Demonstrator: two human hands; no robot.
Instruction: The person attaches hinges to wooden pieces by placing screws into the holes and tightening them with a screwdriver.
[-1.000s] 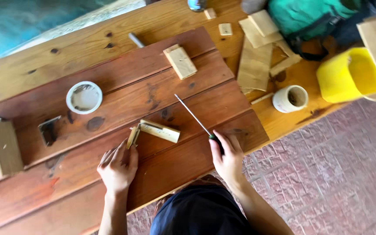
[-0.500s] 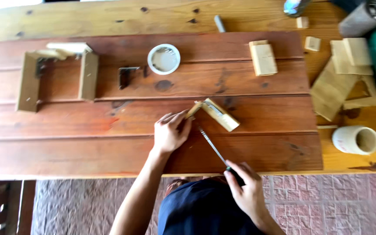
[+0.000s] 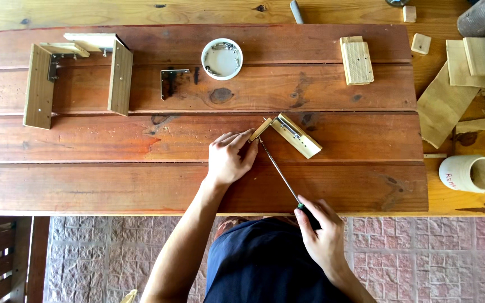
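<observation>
Left hand [image 3: 228, 160] pins 2 joined wood strips [image 3: 290, 133] on the table [image 3: 113, 185]. Right hand [image 3: 321, 233], at 5 o'clock, grips a screwdriver [image 3: 280, 173], tip at the joint. White cup [image 3: 222, 58] at 11 o'clock.

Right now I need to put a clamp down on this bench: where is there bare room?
Bare plank lies left of the left hand, below the U-shaped wooden frame, and along the near edge. It is crowded at the right, among the offcuts and the white cup.
</observation>
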